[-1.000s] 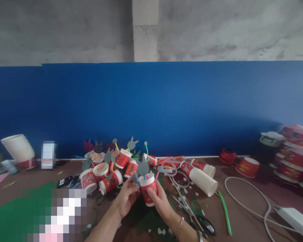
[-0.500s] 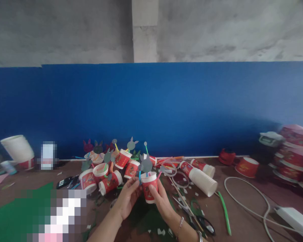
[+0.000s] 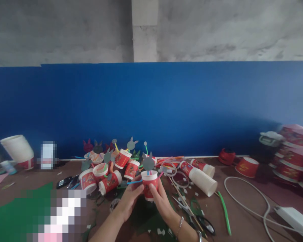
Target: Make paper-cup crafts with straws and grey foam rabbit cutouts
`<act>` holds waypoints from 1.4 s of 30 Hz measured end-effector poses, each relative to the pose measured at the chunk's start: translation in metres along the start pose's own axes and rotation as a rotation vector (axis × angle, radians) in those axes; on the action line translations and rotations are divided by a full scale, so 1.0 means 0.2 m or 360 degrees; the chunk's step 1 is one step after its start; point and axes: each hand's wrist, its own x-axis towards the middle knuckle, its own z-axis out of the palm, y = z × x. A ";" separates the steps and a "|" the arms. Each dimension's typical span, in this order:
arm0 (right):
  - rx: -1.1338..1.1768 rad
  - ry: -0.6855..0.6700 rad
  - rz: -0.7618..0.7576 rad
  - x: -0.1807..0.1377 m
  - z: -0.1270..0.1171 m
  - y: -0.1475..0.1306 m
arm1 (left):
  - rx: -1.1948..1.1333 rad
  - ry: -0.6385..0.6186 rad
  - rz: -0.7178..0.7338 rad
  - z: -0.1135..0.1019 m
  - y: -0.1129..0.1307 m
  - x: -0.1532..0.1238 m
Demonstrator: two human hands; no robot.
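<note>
A red paper cup [image 3: 148, 192] with a white rim stands upright between my two hands, raised a little off the table. My right hand [image 3: 164, 201] is closed round its right side, thumb across the front. On the other side my left hand [image 3: 131, 200] grips the cup's left edge, its thumb on the wall and some fingers hidden behind. A grey rabbit-head cutout [image 3: 148, 162] rises from the cup on straws. One blue straw [image 3: 135, 182] juts out to the left, over my left fingers, and a pink straw [image 3: 162, 172] sticks out at the right.
Several decorated cups [image 3: 110, 183] lie heaped at the left. Stacked paper cups [image 3: 202, 181], scissors [image 3: 189, 210], a green straw [image 3: 224, 211] and a tape roll [image 3: 114, 204] lie around. A cable [image 3: 261, 195] curls at the right, before stacked red tubs [image 3: 293, 161]. Paper scraps are scattered about.
The blue straw was upright beside the cup at my left fingers; now it points out leftward. My left hand has moved in against the cup, which stays in my right hand.
</note>
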 end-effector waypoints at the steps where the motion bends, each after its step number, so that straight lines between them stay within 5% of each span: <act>1: -0.0079 -0.0037 -0.0028 -0.01 0.00 -0.01 | 0.0041 -0.0047 0.0015 0.02 0.00 -0.01; 5: -0.0373 -0.0183 -0.0132 -0.03 0.00 -0.03 | 0.0243 0.0019 0.0017 0.05 0.00 -0.01; 11: -0.0691 -0.0130 -0.0226 -0.02 0.01 -0.06 | 0.0205 0.0352 0.0129 0.01 -0.01 0.00; 17: -0.0934 -0.0140 -0.0208 0.00 0.02 -0.04 | 0.0244 0.0476 0.0256 -0.01 -0.03 0.02; 28: -0.0456 -0.0219 -0.0031 0.01 0.05 0.02 | 0.0223 0.0418 0.0199 0.00 -0.05 0.02; 42: -0.0850 -0.0348 -0.0143 -0.02 0.05 0.01 | 0.0192 0.0487 0.0225 0.00 0.04 0.01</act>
